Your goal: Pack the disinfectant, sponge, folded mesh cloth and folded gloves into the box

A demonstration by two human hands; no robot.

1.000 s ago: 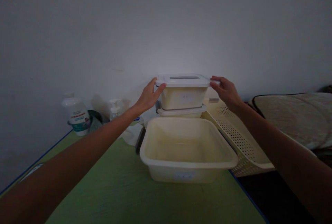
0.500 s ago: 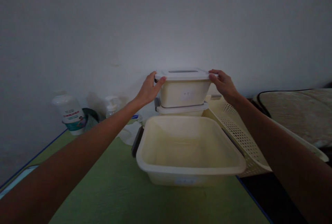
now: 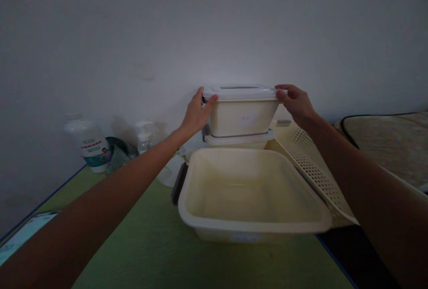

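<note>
A cream storage box with a white lid sits on a second lidded box against the wall. My left hand grips the left end of the top box's lid, thumb on the front edge and fingers round the side. At the other end, my right hand pinches the lid's right edge. In front of the stack stands a large cream basin, open at the top, with a grey handle on its left side. Whatever lies inside the closed boxes is hidden.
To the right is a cream perforated basket, with a beige cushion-like thing beyond it. A large white bottle and a pump bottle stand at the left. A phone lies on the green table.
Both hands and everything on the table appear slightly shifted in view as the camera moves. My hands keep hold of the lid's two ends; the top box stays on the stack.
</note>
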